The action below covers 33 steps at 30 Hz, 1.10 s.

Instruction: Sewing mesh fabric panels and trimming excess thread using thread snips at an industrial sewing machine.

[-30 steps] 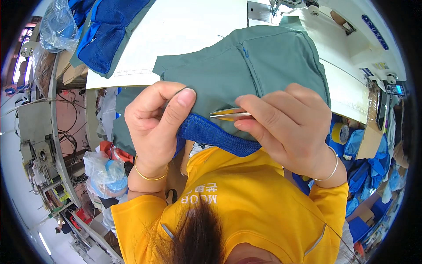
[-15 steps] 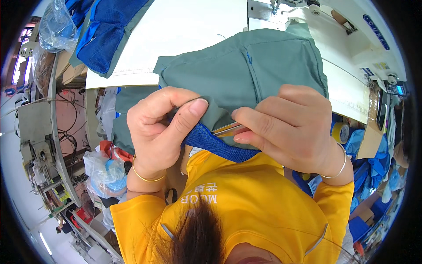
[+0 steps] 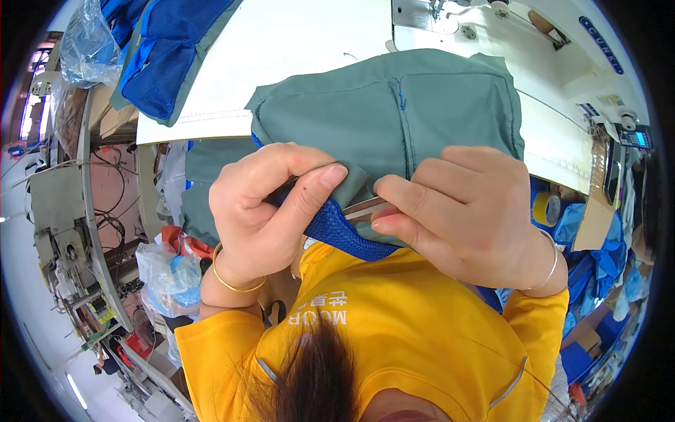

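Note:
A grey-green fabric piece (image 3: pixel 330 116) with stitched seams lies partly on the sewing table and hangs over its near edge. Blue mesh (image 3: pixel 351 238) shows along its near side. Between thumb and fingers, my left hand (image 3: pixel 274 204) pinches the folded green edge together with the mesh. My right hand (image 3: pixel 464 211) is closed on a slim, two-pronged metal tool (image 3: pixel 362 209), whose points lie at the gap between green fabric and mesh, close to my left thumb. Its grip end is hidden in my fingers, so tweezers or thread snips I cannot tell. A short blue thread end (image 3: pixel 401 100) sticks up from the middle seam.
The white sewing table (image 3: pixel 295 42) carries a sewing machine (image 3: pixel 562 63) at the far right. Blue mesh and green pieces (image 3: pixel 165 63) lie at the far left beside a clear plastic bag (image 3: pixel 91 46). A tape roll (image 3: pixel 545 209) stands at right; a metal frame (image 3: pixel 105 239) at left.
My left hand has shifted slightly right and down with the pinched edge. The metal tool has moved a little with it, and the green fabric has slid slightly nearer.

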Each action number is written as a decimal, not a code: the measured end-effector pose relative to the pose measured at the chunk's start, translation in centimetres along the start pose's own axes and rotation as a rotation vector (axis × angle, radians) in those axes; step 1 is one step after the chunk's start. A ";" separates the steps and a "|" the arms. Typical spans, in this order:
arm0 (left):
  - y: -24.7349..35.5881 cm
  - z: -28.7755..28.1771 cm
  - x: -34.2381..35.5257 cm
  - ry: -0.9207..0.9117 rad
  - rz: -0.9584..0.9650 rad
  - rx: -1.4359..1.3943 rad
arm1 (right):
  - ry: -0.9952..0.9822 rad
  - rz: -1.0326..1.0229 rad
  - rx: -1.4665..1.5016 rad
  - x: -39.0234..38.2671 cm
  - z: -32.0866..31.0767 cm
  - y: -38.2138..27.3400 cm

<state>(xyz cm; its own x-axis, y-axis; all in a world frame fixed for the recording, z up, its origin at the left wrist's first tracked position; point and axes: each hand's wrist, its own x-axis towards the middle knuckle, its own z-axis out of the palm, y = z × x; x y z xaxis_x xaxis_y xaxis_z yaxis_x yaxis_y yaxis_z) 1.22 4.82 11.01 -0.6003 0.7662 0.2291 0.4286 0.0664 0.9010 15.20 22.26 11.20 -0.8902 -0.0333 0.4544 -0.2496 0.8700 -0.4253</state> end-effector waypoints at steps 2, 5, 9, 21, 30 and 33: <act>-0.3 0.2 0.0 0.001 0.066 0.034 | -0.001 -0.017 -0.017 0.1 0.0 -0.1; -0.1 0.3 0.2 0.003 0.080 0.069 | 0.019 -0.023 -0.011 -0.1 0.2 0.0; 0.1 0.6 0.2 0.013 0.055 0.105 | 0.043 -0.031 -0.108 -0.6 0.6 -0.4; 0.2 0.8 0.2 0.036 0.020 0.094 | 0.076 -0.008 -0.151 -1.1 1.1 -0.2; 0.5 0.9 0.0 0.002 -0.005 0.109 | 0.113 -0.021 -0.172 -1.5 1.2 -0.4; 0.2 1.0 0.0 -0.006 0.021 0.116 | 0.141 -0.030 -0.190 -1.5 1.4 -0.6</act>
<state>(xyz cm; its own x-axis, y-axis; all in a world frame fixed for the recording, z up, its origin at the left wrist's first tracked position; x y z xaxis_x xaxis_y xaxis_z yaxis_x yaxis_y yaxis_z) 1.94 5.48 10.87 -0.5863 0.7723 0.2447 0.5162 0.1234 0.8475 16.15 21.09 9.70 -0.8179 -0.0033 0.5753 -0.1873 0.9470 -0.2609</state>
